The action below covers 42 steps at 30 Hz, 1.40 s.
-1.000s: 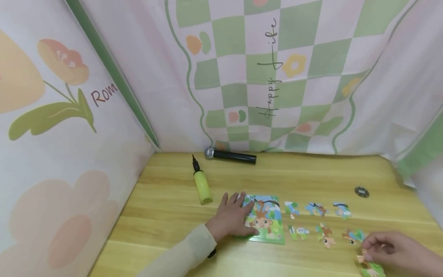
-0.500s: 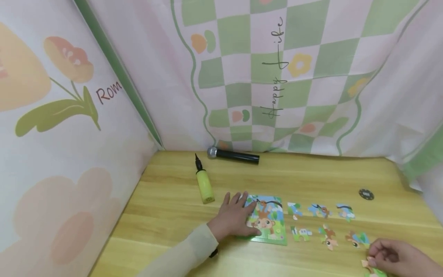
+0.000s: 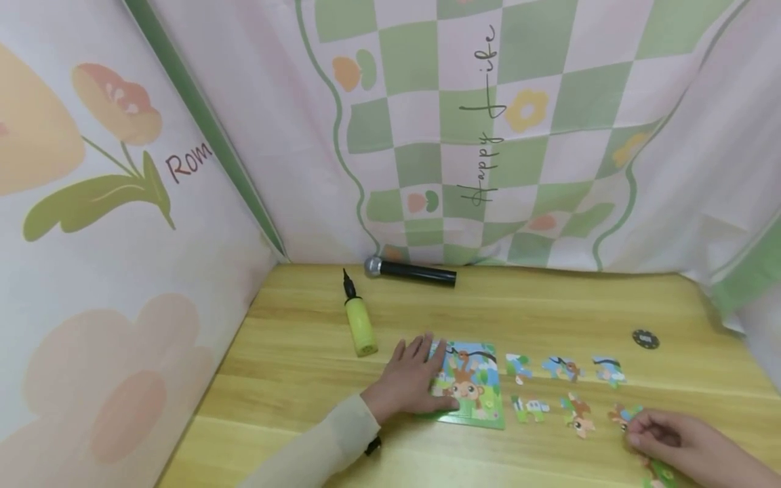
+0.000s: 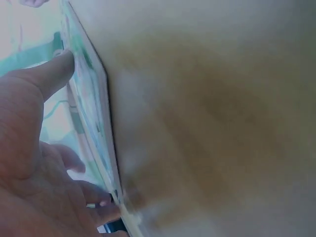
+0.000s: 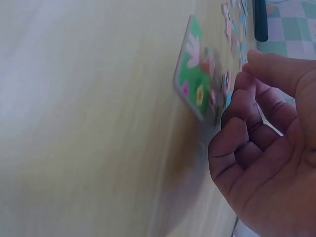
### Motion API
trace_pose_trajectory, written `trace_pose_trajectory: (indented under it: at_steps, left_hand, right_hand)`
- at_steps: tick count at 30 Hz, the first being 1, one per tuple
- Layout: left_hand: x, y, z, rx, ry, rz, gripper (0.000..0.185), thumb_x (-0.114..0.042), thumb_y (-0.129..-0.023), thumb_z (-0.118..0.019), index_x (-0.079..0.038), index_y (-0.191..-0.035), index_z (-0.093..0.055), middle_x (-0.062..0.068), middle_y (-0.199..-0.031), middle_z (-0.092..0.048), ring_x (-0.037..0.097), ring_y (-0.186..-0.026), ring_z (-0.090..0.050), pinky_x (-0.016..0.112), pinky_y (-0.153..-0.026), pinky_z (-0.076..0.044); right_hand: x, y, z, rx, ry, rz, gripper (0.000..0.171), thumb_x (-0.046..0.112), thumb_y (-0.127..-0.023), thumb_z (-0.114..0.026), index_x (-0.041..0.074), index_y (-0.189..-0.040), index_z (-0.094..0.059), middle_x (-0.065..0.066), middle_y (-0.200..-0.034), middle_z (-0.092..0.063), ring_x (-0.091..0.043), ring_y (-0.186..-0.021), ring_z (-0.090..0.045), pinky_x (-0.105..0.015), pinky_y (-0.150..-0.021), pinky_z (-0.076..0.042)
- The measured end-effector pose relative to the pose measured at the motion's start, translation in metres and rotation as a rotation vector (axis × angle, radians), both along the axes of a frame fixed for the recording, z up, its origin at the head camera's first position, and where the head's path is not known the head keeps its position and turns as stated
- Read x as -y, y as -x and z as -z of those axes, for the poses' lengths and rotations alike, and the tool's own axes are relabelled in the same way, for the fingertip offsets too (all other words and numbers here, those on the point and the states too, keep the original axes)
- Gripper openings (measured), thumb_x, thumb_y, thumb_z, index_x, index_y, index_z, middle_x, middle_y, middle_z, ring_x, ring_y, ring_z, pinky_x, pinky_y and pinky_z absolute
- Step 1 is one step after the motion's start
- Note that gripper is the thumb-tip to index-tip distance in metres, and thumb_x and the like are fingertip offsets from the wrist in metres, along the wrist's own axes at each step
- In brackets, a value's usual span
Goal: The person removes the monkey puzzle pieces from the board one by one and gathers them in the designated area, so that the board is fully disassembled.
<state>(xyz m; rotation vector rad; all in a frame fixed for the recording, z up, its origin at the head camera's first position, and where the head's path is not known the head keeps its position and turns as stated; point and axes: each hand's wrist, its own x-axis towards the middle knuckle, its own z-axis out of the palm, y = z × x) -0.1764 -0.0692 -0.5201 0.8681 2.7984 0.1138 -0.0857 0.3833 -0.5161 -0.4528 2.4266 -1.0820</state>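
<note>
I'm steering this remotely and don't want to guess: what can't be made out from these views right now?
- Right hand, head view: its curled fingers hide whether it pinches a puzzle piece.
- Green piece, head view: cut off by the bottom edge.
- Puzzle board, head view: the left hand covers its left side.
- Left wrist view: blurred, board seen edge-on.
- Black disc: too small to identify.
</note>
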Motion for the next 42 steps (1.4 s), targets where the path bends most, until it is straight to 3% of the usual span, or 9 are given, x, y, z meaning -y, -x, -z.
trace_pose_trajectory:
  at_steps: [3, 7, 12, 16, 24, 28, 35, 42]
  left_hand:
    - [0.006, 0.002, 0.004, 0.024, -0.044, -0.023, 0.112, -0.086, -0.085, -0.043, -0.015, -0.164, -0.007, 0.019, -0.167, 0.000, 0.034, -0.153, -0.001, 0.052, -0.120, -0.003]
    - [0.015, 0.006, 0.005, 0.092, -0.124, -0.046, 0.110, -0.084, -0.085, -0.048, -0.012, -0.163, -0.016, 0.018, -0.167, 0.000, 0.034, -0.153, 0.000, 0.052, -0.120, 0.000]
    - [0.021, 0.006, 0.001, 0.164, -0.194, -0.040, 0.110, -0.078, -0.084, -0.058, -0.007, -0.161, -0.025, 0.016, -0.168, -0.005, 0.034, -0.153, -0.004, 0.054, -0.120, 0.001]
    - [0.022, 0.002, -0.004, 0.148, -0.164, -0.033, 0.114, -0.076, -0.081, -0.064, -0.004, -0.160, -0.026, 0.013, -0.168, -0.007, 0.034, -0.153, -0.006, 0.053, -0.120, 0.001]
    - [0.022, 0.002, -0.003, 0.122, -0.122, -0.045, 0.113, -0.073, -0.080, -0.068, -0.006, -0.160, -0.026, 0.010, -0.168, -0.007, 0.033, -0.153, -0.004, 0.054, -0.119, 0.005]
    - [0.023, 0.002, -0.002, 0.116, -0.110, -0.050, 0.113, -0.074, -0.079, -0.066, -0.007, -0.161, -0.026, 0.009, -0.168, -0.006, 0.032, -0.153, -0.002, 0.055, -0.118, 0.007]
    - [0.025, 0.001, -0.001, 0.106, -0.088, -0.049, 0.113, -0.077, -0.080, -0.064, -0.008, -0.161, -0.026, 0.008, -0.168, -0.005, 0.032, -0.153, -0.002, 0.056, -0.118, 0.008]
    - [0.023, 0.000, 0.000, 0.102, -0.088, -0.044, 0.114, -0.080, -0.079, -0.060, -0.009, -0.161, -0.026, 0.009, -0.168, -0.006, 0.034, -0.153, -0.003, 0.056, -0.118, 0.009]
  right_hand:
    - [0.010, 0.003, -0.004, 0.012, 0.021, 0.008, 0.022, 0.018, -0.108, -0.051, 0.001, -0.110, -0.066, 0.005, -0.095, -0.065, -0.009, -0.078, -0.060, -0.025, -0.064, -0.051]
    - [0.027, 0.008, -0.009, 0.054, 0.079, 0.028, 0.023, 0.021, -0.108, -0.052, 0.003, -0.113, -0.066, 0.000, -0.090, -0.064, -0.014, -0.069, -0.059, -0.028, -0.058, -0.052]
    - [0.047, 0.015, -0.011, -0.106, 0.119, -0.053, 0.013, 0.015, -0.106, -0.056, 0.012, -0.112, -0.068, 0.002, -0.095, -0.066, -0.013, -0.075, -0.062, -0.026, -0.062, -0.054]
    - [0.065, 0.022, -0.014, -0.207, 0.133, -0.102, 0.013, 0.013, -0.104, -0.059, 0.016, -0.111, -0.069, 0.005, -0.098, -0.066, -0.011, -0.084, -0.061, -0.023, -0.070, -0.052]
    - [0.110, 0.038, -0.022, -0.221, 0.152, -0.155, 0.013, 0.018, -0.105, -0.060, 0.015, -0.113, -0.069, 0.004, -0.102, -0.067, -0.009, -0.086, -0.060, -0.024, -0.072, -0.053]
    - [0.137, 0.050, -0.024, -0.238, 0.188, -0.200, 0.019, 0.018, -0.104, -0.060, 0.007, -0.118, -0.067, 0.003, -0.101, -0.066, -0.011, -0.086, -0.060, -0.026, -0.070, -0.054]
    - [0.192, 0.064, -0.019, -0.316, 0.084, -0.237, 0.037, 0.027, -0.100, -0.067, 0.001, -0.127, -0.066, 0.008, -0.099, -0.063, -0.005, -0.079, -0.057, -0.025, -0.067, -0.053]
    - [0.216, 0.067, -0.010, -0.448, 0.023, -0.287, 0.027, 0.018, -0.095, -0.073, 0.004, -0.118, -0.073, 0.003, -0.098, -0.061, -0.001, -0.075, -0.051, -0.024, -0.065, -0.051]
